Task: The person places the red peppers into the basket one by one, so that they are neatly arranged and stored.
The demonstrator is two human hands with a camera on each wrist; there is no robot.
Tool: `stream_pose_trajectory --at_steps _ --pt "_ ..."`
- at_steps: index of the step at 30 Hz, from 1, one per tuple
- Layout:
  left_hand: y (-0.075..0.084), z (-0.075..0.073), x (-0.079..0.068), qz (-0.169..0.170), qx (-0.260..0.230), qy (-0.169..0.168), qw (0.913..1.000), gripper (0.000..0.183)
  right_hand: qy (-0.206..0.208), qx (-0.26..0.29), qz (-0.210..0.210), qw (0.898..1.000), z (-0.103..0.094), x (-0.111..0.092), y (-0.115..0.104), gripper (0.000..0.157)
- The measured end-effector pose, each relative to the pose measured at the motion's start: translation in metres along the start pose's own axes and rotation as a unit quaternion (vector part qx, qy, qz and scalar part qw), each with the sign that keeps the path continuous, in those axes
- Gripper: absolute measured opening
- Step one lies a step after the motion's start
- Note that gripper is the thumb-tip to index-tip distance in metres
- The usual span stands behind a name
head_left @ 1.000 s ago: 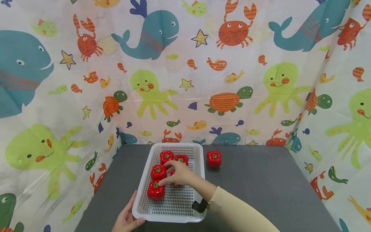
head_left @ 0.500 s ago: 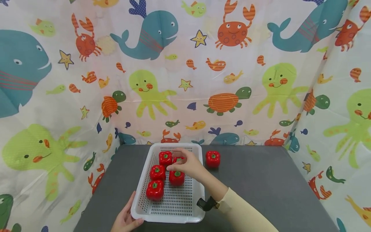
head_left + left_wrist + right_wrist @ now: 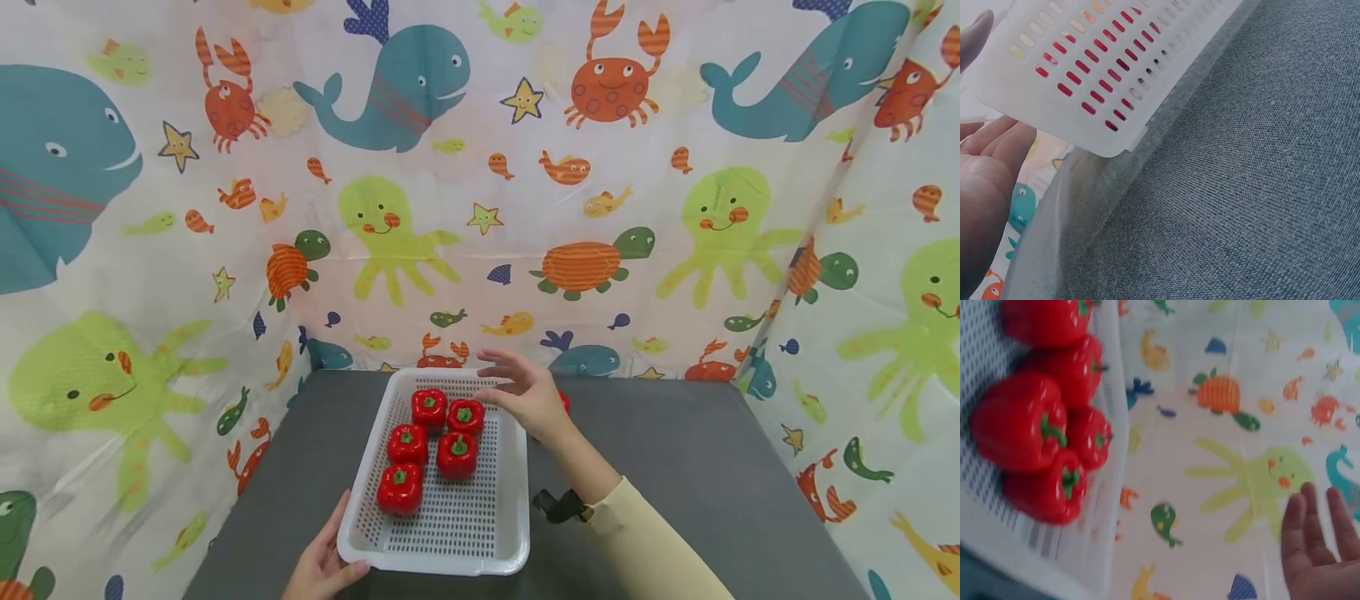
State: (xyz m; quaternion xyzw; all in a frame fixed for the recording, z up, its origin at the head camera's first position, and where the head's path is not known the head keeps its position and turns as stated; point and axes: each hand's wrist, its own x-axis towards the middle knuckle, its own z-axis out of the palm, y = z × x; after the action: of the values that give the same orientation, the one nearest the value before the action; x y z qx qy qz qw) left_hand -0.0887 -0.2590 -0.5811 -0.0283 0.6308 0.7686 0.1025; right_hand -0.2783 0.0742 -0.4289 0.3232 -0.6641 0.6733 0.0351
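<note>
A white perforated plastic basket [image 3: 480, 525] holds several red bell peppers with green stems, among them a pepper [image 3: 400, 490] at the near left and a pepper [image 3: 466, 416] at the right. My left hand [image 3: 321, 560] holds the basket's near left corner, thumb at the front and fingers along the left side. In the left wrist view, the fingertips lie against the basket wall [image 3: 1075, 128]. My right hand [image 3: 528, 398] is raised over the basket's far right edge, fingers apart, holding nothing. Behind it another red bell pepper [image 3: 564, 403] shows only in part.
The dark grey table [image 3: 660, 483] extends to both sides of the basket. A white curtain [image 3: 495, 300] printed with sea animals stands along the back and sides. A black wrist camera [image 3: 558, 506] is strapped to the right wrist.
My right hand has moved off the peppers in the basket, up and to the right, and now covers most of the pepper outside. The left hand stays at the corner.
</note>
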Motion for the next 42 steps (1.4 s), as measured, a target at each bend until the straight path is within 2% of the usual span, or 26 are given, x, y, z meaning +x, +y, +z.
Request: stream_pose_trajectory --at_steps 3,5,9,15,20,23,27,32,35,39,42 --pt "0.000 0.001 -0.002 -0.009 -0.005 0.007 0.9999 0.100 0.019 0.004 -0.026 0.999 -0.013 -0.002 0.004 0.056" --pt "-0.001 0.001 -0.003 -0.011 -0.005 0.012 0.9999 0.100 0.031 0.013 -0.027 0.999 -0.021 -0.003 0.008 0.058" --pt "-0.001 0.001 -0.004 -0.007 -0.007 0.012 0.9999 0.100 0.060 0.017 -0.019 0.998 -0.039 -0.008 0.017 0.063" --pt "0.000 0.000 -0.002 -0.014 -0.004 0.013 0.9998 0.100 0.112 -0.016 -0.004 0.994 -0.067 -0.016 0.032 0.068" --pt "0.001 0.002 -0.002 -0.013 0.008 0.020 0.9997 0.099 0.136 -0.044 0.016 0.990 -0.084 -0.021 0.044 0.071" --pt "0.001 0.002 -0.003 -0.012 0.007 0.019 0.9997 0.099 0.138 -0.064 0.038 0.988 -0.091 -0.025 0.047 0.073" --pt "0.001 0.002 -0.003 -0.014 -0.004 0.010 0.9998 0.100 0.130 -0.080 0.088 0.984 -0.096 -0.034 0.054 0.080" --pt "-0.001 0.001 -0.002 -0.014 -0.005 0.003 0.9999 0.102 0.117 -0.076 0.151 0.979 -0.100 -0.045 0.070 0.086" --pt "0.000 0.000 -0.002 -0.014 -0.008 -0.002 0.9999 0.101 0.101 -0.073 0.182 0.975 -0.104 -0.049 0.089 0.089" --pt "0.002 0.001 -0.001 -0.016 -0.004 0.002 0.9999 0.099 0.091 -0.095 0.214 0.968 -0.110 -0.056 0.127 0.092" --pt "0.002 0.002 0.000 -0.016 -0.001 0.006 0.9998 0.099 0.090 -0.095 0.233 0.964 -0.111 -0.059 0.137 0.093"
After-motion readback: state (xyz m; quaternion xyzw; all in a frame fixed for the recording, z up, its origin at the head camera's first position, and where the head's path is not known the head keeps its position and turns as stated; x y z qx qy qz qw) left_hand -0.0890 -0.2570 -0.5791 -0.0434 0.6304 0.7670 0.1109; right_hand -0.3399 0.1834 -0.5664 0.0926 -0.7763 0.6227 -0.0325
